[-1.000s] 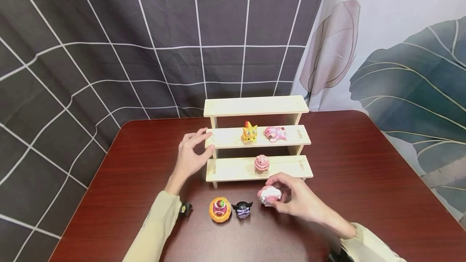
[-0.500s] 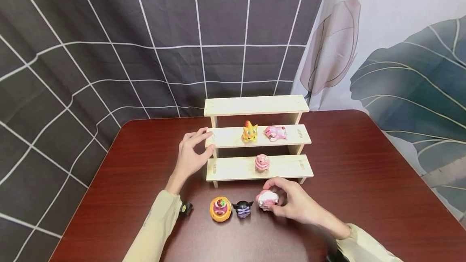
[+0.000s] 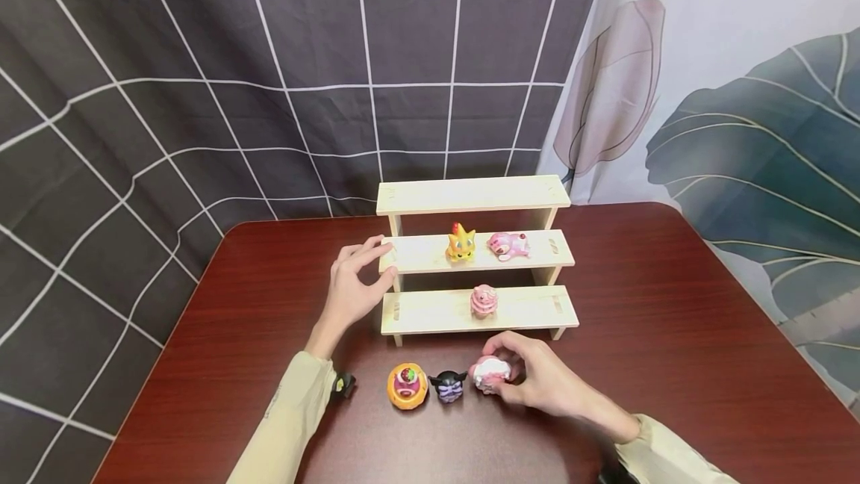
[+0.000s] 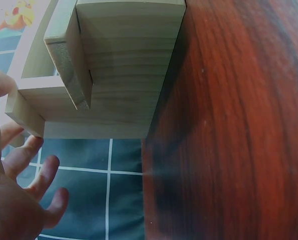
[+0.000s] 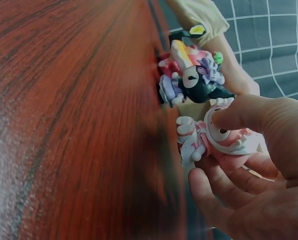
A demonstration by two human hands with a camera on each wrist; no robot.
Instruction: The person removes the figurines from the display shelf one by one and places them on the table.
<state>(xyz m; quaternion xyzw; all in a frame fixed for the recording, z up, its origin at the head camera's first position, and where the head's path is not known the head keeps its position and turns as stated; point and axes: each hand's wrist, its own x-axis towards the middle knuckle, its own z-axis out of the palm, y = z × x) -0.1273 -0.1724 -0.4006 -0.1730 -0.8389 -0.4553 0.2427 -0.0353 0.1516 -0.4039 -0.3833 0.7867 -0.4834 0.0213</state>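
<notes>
My right hand (image 3: 547, 379) pinches a pink-and-white figurine (image 3: 490, 373) between thumb and fingers, low over the table and close beside a black-and-purple figurine (image 3: 449, 387). In the right wrist view, the figurine (image 5: 211, 137) shows a big head and small feet, with my thumb across its head. My left hand (image 3: 352, 278) grips the left end of the middle board of a three-tier wooden shelf (image 3: 430, 317). The left wrist view has this hand (image 4: 18, 190) at the board's end, some fingers spread. An orange round figurine with a strawberry top (image 3: 407, 387) stands left of the black one.
On the middle tier stand a yellow figurine (image 3: 460, 243) and a pink lying figurine (image 3: 508, 246). A pink round figurine (image 3: 484, 301) sits on the bottom tier. The reddish-brown table (image 3: 255, 282) meets a dark grid-patterned curtain (image 3: 302, 43) behind.
My right hand has moved a little left and toward me with the pink-and-white figurine, bringing it nearer the black-and-purple one. The left hand stays on the shelf.
</notes>
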